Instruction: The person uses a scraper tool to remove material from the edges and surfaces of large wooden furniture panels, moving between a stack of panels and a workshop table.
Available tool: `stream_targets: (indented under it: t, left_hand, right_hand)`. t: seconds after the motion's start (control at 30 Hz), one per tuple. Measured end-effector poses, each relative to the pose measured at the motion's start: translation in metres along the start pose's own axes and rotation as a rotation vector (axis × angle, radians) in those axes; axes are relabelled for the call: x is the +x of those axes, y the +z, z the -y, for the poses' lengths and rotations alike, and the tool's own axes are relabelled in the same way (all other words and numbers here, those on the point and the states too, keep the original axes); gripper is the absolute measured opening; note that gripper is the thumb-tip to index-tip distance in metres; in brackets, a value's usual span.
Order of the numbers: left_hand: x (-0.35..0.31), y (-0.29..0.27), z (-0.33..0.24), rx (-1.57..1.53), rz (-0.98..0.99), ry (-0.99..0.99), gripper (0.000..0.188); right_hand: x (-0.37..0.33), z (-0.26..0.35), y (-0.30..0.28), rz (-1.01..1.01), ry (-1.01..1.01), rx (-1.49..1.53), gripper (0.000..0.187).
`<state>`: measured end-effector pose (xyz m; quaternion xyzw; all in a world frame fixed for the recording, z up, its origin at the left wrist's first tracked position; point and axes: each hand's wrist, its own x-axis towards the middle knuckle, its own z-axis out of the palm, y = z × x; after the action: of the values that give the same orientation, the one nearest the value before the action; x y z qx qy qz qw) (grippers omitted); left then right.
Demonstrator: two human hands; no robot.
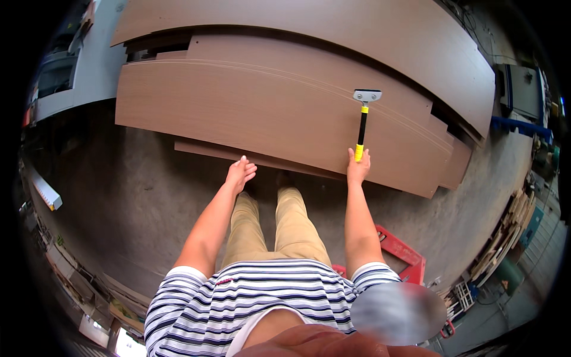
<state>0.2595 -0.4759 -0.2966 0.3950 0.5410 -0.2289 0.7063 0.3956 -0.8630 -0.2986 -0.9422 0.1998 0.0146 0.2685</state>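
Note:
A long-handled scraper (362,122) with a silver head and a black-and-yellow handle is gripped at its lower yellow end by my right hand (358,168). Its head points away from me over the top brown panel (256,104). My left hand (240,172) holds nothing; its fingers are loosely bent and apart, just off the panel's near edge. Thin pale lines run lengthwise along the far part of that panel. Other brown boards lie under it, with the edge of a lower board (208,150) sticking out toward me.
Beyond the panel lies another stack of large brown boards (333,24). A white machine (89,74) stands at the far left. Near my right side is a red metal frame (404,253) on the concrete floor (160,196). Wood strips (502,235) are piled at the right.

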Motion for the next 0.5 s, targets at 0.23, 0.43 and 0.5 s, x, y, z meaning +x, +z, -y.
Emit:
stream_targets:
  t: [0.23,0.43,0.5]
  left_hand:
    - [0.038,0.034,-0.005,-0.195,-0.022,0.1,0.045]
    - [0.046,0.053,-0.004,-0.204,-0.05,0.129,0.044]
    - [0.044,0.054,-0.007,-0.216,-0.015,0.145,0.041]
  right_hand:
    - [-0.02,-0.015,0.032,0.075,0.059,-0.101,0.052]
    - [0.005,-0.008,0.031,0.017,0.037,-0.144,0.055]
    - [0.008,-0.01,0.03,-0.007,0.019,-0.149,0.059]
